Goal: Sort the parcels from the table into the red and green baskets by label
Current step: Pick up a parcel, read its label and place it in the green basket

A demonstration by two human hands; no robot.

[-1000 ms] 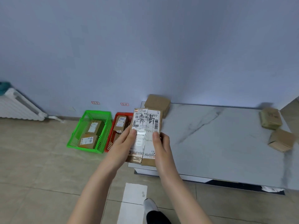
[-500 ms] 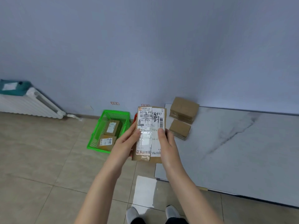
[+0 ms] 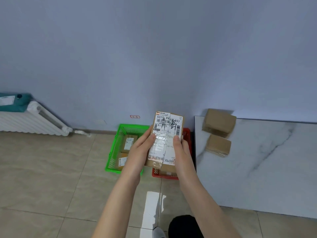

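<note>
Holding a flat cardboard parcel (image 3: 165,141) label-up, the person stands over the two baskets in the head view, the only view there is. The left hand (image 3: 139,152) grips its left edge and the right hand (image 3: 182,151) its right edge. Each thumb is pressed on the printed label and the other fingers are curled behind the box. The parcel hangs in the air above the gap between the green basket (image 3: 112,152) and the red basket (image 3: 164,176), both on the floor just beside the bench (image 3: 265,169).

The box looks light and stiff, since two relaxed hands carry it without its sagging. Its face is glossy with clear tape, so that patch is probably slippery under the thumbs. The bare cardboard side edges are the surer hold, and one hand around the narrow width should do for the drop. Nothing suggests it is fragile, though that cannot be told from outside.

Two labelled boxes (image 3: 128,143) already lie in the green basket. Two plain boxes (image 3: 218,133) wait on the bench corner, one just in front of the other.
</note>
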